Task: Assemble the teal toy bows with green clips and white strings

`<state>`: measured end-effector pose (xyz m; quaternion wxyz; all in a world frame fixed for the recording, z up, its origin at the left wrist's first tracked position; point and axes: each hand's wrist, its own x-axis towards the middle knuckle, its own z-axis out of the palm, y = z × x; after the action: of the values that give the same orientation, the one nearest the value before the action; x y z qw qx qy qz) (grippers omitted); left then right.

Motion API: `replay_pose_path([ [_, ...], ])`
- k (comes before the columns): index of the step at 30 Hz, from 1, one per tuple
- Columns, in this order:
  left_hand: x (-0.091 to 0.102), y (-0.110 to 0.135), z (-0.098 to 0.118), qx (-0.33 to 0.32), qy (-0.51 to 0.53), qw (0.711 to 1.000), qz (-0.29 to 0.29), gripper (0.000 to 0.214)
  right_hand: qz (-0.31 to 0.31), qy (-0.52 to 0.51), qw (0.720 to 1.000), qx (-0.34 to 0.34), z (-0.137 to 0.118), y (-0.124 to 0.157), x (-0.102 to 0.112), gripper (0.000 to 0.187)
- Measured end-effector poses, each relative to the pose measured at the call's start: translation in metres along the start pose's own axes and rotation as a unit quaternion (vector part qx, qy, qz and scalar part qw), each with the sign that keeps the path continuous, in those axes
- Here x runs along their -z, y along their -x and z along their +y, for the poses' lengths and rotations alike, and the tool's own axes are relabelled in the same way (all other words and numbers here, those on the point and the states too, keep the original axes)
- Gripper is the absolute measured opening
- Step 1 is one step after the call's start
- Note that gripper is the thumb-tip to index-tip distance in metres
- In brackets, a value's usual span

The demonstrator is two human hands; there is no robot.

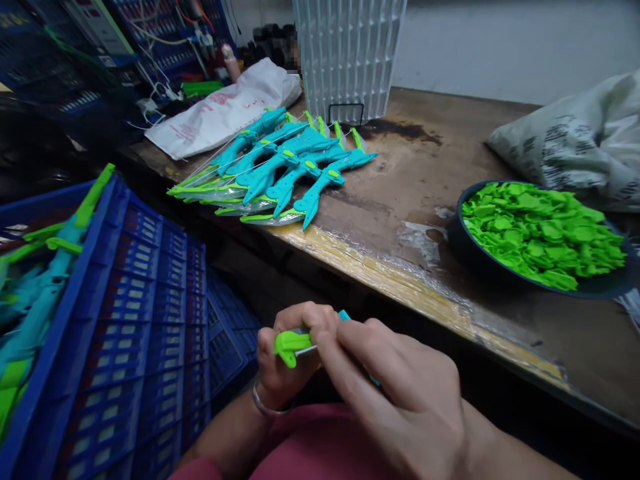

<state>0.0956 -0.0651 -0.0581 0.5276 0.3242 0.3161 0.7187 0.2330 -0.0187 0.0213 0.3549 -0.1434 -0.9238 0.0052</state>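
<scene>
Close to my body, both hands are closed on a teal and lime-green plastic toy bow (295, 344). My left hand (285, 367), with a metal bangle at its wrist, grips it near a green limb end. My right hand (400, 387) presses its fingers against the same piece from the right. A bit of teal shows above the fingers; most of the bow is hidden by my hands. Several similar toy bows (295, 163) with white strings lie overlapped on the table (400, 170) ahead.
At left stands a blue crate (135, 320) holding more teal and green pieces. On the table's right is a dark basin (465, 243) heaped with small green parts (545, 230). A white sack (230, 107), a ribbed translucent panel (350, 60) and another sack (575, 140) are farther back.
</scene>
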Motion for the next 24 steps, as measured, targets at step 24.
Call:
replay_pose_path([
  [24, -0.0039, -0.0026, -0.001, -0.001, 0.021, 1.0, 0.01, 0.063, 0.01, -0.017, 1.0, -0.005, 0.0001, -0.002, -0.0072, 0.031],
])
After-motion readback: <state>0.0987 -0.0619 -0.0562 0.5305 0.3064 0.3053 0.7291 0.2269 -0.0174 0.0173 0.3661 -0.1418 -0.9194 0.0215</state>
